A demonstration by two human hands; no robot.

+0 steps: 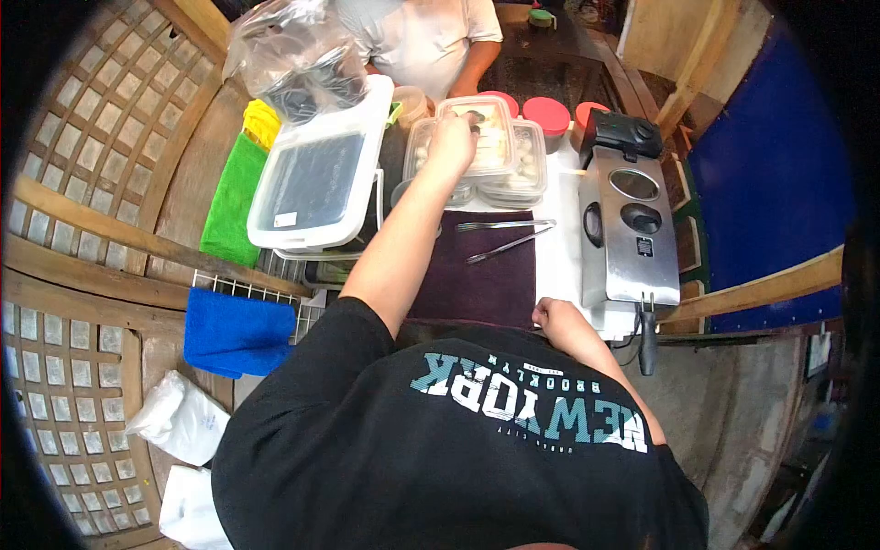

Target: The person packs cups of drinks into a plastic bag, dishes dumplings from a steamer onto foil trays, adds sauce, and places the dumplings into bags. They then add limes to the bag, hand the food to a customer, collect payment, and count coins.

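Observation:
My left hand (452, 142) reaches over a clear plastic container (500, 167) of pale food pieces, its fingers bent at the rim. A small dark thing shows at the fingertips; I cannot make out what it is. This container sits on top of wider clear tubs (530, 179) with whitish round pieces inside. My right hand (559, 321) is curled into a fist at the table's near edge, beside the corner of a dark purple cloth (458, 284). Metal tongs (509, 225) lie spread on that cloth, between my two hands.
A steel fryer (632, 229) with a black-handled basket stands right. On the left are a large lidded plastic box (316, 188), a green towel (234, 206) and a blue towel (238, 330). Red-lidded jars (545, 115) line the back. A person in a light shirt (426, 41) is opposite.

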